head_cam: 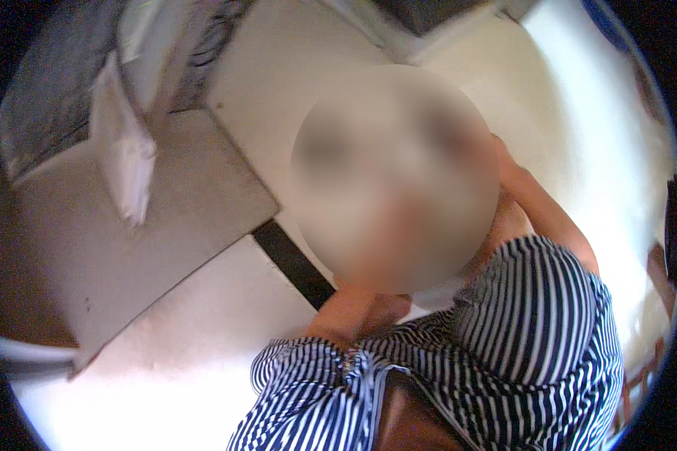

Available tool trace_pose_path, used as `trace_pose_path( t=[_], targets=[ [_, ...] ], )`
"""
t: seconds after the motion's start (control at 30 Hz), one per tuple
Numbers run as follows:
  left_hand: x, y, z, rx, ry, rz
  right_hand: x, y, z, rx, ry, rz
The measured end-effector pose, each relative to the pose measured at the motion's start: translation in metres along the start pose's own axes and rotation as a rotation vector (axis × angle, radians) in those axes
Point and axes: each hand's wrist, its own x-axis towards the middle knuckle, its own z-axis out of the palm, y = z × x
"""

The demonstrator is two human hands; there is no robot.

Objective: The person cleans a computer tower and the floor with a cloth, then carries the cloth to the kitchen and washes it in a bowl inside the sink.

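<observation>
A round blurred patch covers the middle of the view and hides whatever lies there, my hands included. My right forearm [544, 197] reaches from the right side up into that patch. Where the arm runs in, a dark and reddish smudge shows, but I cannot tell what it is. My left hand cannot be made out. On the left a bare limb [341, 313] comes out of the striped garment [527, 321] and also runs into the blur; whether it is arm or leg is unclear. A bare leg [508, 220] shows under the right forearm.
Pale floor [293, 84] surrounds the patch, crossed by a black strip [293, 262]. A greyish flat panel or slab [186, 186] lies left, with a whitish object [127, 163] over it. Dark material [56, 96] stands at upper left. Strong light washes out the lower left and right.
</observation>
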Motion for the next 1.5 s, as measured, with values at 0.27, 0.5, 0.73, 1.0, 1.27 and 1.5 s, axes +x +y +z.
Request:
trace_pose_path(
  t=[0.27,0.5,0.73,1.0,1.27,1.5],
  targets=[
    [0.026,0.071,-0.055,0.059,0.089,-0.063,-0.010,0.000,-0.017,-0.067,-0.096,0.024],
    [0.054,0.016,-0.144,-0.341,0.523,-0.179,0.019,-0.010,-0.036,-0.243,-0.018,0.076],
    [0.005,-0.021,-0.070,-0.027,-0.022,-0.328,0.014,0.036,-0.038,-0.306,0.205,0.039],
    [-0.003,-0.019,-0.021,0.187,-0.056,-0.305,0.037,0.010,-0.033,-0.237,0.087,0.037],
    [0.005,0.007,-0.096,0.030,0.157,-0.136,0.017,0.020,-0.033,-0.216,0.102,0.084],
    [0.023,0.061,-0.328,0.037,1.079,-0.003,0.000,0.020,-0.041,-0.277,0.045,0.179]
  ],
)
